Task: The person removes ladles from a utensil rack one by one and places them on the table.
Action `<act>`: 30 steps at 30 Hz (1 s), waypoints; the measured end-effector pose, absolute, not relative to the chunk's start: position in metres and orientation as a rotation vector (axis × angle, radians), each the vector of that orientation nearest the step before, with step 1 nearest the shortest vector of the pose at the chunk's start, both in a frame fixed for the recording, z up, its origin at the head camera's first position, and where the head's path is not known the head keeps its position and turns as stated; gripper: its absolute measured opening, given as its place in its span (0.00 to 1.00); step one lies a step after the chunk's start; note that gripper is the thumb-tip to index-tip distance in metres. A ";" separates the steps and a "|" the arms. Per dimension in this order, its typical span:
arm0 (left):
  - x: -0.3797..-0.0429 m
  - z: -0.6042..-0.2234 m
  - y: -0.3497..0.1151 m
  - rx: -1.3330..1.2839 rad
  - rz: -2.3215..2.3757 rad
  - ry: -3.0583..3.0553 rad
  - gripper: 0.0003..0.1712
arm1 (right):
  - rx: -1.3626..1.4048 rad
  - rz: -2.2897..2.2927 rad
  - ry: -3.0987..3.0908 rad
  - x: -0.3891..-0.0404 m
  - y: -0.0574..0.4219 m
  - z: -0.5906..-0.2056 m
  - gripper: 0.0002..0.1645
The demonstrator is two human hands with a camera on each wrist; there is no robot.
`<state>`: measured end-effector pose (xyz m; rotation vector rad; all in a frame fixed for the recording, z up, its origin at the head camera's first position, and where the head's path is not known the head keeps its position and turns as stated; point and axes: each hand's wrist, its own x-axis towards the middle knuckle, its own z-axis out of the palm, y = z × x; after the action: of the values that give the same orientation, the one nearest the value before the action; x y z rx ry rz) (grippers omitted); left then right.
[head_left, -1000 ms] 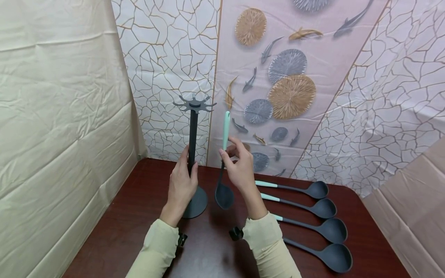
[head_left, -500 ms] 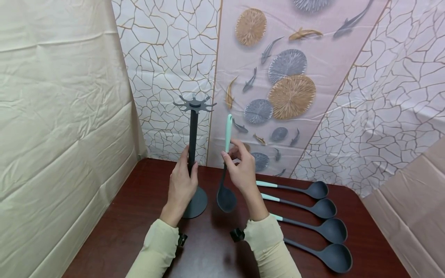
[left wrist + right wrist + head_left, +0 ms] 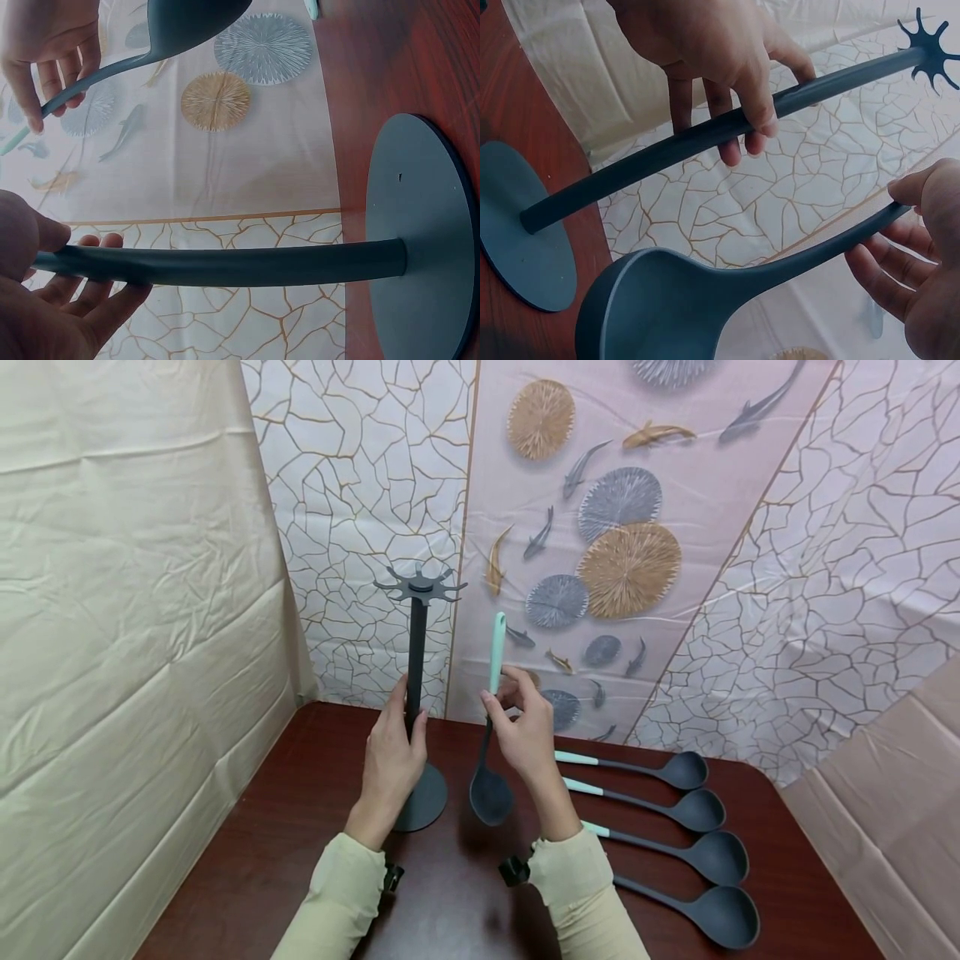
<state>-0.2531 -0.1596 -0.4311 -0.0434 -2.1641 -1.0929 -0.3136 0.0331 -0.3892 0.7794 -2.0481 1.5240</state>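
My left hand [image 3: 393,758] grips the dark pole of an upright utensil stand [image 3: 417,647] in the head view, thumb on one side and fingers on the other. A hooked ring [image 3: 421,587] tops this pole, and its round base [image 3: 420,195] rests on the table. Right of the stand, my right hand [image 3: 523,731] pinches a ladle [image 3: 497,647] low on its mint handle. The ladle is nearly upright, handle end up, with its dark bowl [image 3: 667,307] hanging above the table, apart from the stand. No ladle hangs on the hooks.
Several more ladles [image 3: 701,811] lie in a row on the right of the dark red table [image 3: 270,827], bowls to the right. My right forearm hides some handle ends. Patterned cloth [image 3: 360,510] stands behind the table, plain cloth [image 3: 142,610] at the left.
My right hand has lowered the ladle slightly and shifted it a little to the right, away from the stand. My left hand and the stand stay where they were.
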 end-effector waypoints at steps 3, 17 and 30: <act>-0.253 -0.431 -0.160 -0.047 -1.095 -2.160 0.38 | 0.767 1.523 -2.058 -0.314 0.035 -0.391 0.22; -0.253 -0.432 -0.160 -0.059 -1.093 -2.150 0.37 | 0.739 1.508 -2.112 -0.312 0.042 -0.403 0.23; -0.252 -0.431 -0.159 -0.051 -1.102 -2.152 0.36 | 0.710 1.505 -2.146 -0.313 0.048 -0.410 0.22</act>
<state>-0.2523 -0.1590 -0.4310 -0.0515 -2.1525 -1.1015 -0.3126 0.0480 -0.4098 0.7104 -2.1459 1.5051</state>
